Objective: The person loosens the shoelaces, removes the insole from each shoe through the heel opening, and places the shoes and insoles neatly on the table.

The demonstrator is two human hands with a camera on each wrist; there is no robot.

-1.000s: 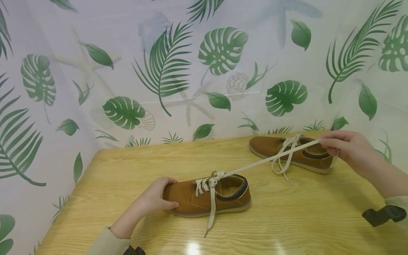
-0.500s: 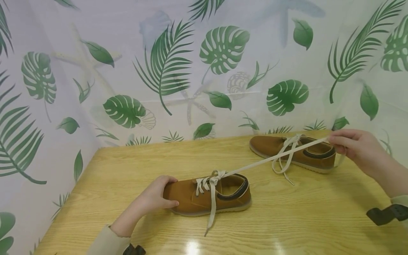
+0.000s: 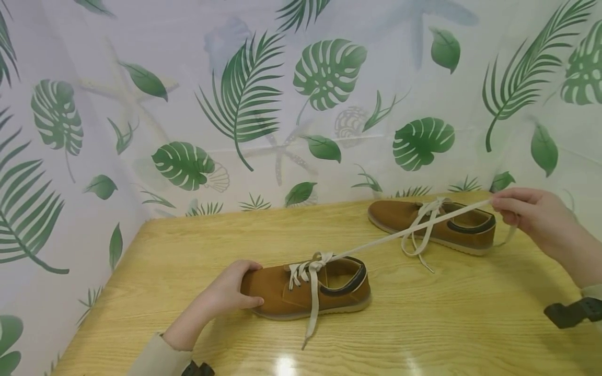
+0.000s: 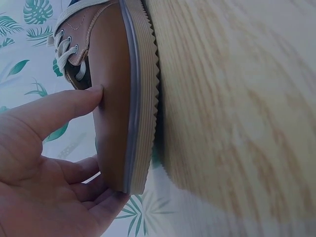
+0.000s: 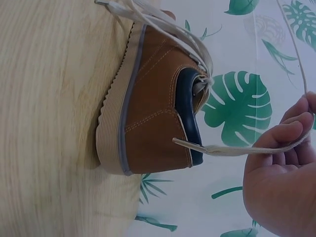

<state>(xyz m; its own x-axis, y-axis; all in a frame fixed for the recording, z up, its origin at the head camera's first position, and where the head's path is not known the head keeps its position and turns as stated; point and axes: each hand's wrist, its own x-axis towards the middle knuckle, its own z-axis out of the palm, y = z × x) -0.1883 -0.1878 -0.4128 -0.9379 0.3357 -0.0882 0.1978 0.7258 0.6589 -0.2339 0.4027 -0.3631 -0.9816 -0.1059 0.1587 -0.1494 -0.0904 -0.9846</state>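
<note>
A brown shoe (image 3: 277, 292) with cream laces stands on the wooden table, its toe to the left. My left hand (image 3: 228, 292) grips it round the toe, thumb on the near side; the left wrist view shows the thumb pressed on the brown upper (image 4: 111, 118). My right hand (image 3: 541, 216) pinches one cream shoelace (image 3: 400, 233), drawn taut up and right from the knot (image 3: 316, 266). The lace's tipped end (image 5: 187, 143) hangs loose past the fingers in the right wrist view. The other lace end (image 3: 312, 318) drops over the shoe's near side.
Behind, below the taut lace, a second brown shoe (image 3: 392, 214) sits near the table's back edge, its laces tied in a bow (image 3: 425, 219). A white leaf-print sheet (image 3: 263, 104) rises behind the wooden table (image 3: 423, 324).
My right hand has moved a little to the right and slightly up, and a longer stretch of lace shows between knot and fingers. The left hand and both shoes have stayed put.
</note>
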